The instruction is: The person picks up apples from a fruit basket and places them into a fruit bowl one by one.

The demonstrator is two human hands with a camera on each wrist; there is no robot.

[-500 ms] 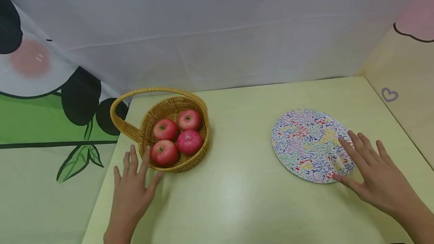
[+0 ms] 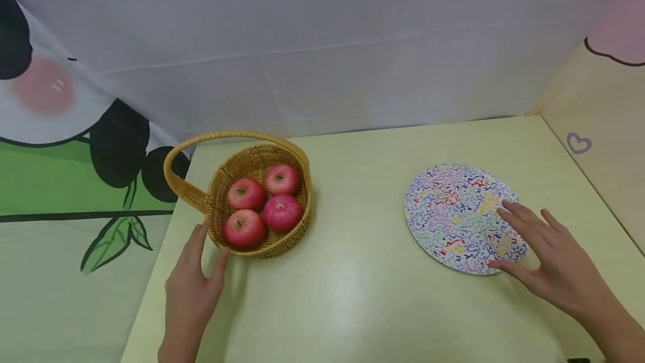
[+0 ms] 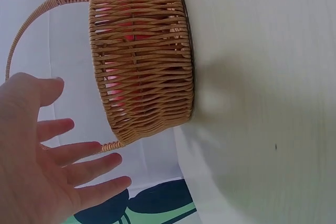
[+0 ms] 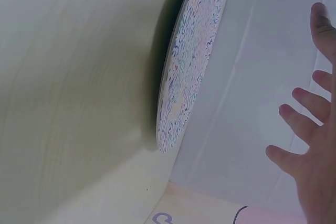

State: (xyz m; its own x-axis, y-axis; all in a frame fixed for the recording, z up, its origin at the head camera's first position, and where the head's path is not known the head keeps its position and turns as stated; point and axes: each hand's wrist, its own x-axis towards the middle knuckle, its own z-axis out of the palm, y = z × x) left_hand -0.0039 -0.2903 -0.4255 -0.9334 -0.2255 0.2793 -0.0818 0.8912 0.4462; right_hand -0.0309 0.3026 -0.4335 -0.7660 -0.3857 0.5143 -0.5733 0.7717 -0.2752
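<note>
On the left of the table stands a wicker basket (image 2: 282, 248) with a hoop handle, and several red apples (image 2: 246, 194) lie inside it. My left hand (image 2: 194, 284) is at the basket's near left side, fingers extended and thumb apart. In the left wrist view this left hand (image 3: 47, 166) shows a gap to the woven wall. A round board (image 2: 443, 212) with a multicoloured squiggle pattern is at the right. My right hand (image 2: 559, 268) hovers over its right edge with fingers spread; the right wrist view shows the hand (image 4: 315, 145) apart from the board.
The pale table (image 2: 353, 296) runs back to a white cloth backdrop (image 2: 327, 71). A cartoon-printed cloth (image 2: 50, 184) hangs at the left, and a cream panel (image 2: 604, 184) with a small heart borders the right. A small dark object (image 2: 578, 360) shows at the bottom right edge.
My left hand has drawn slightly back and turned, its fingers now closer together. My right hand has shifted a little left and down. Basket, apples and board have stayed put.
</note>
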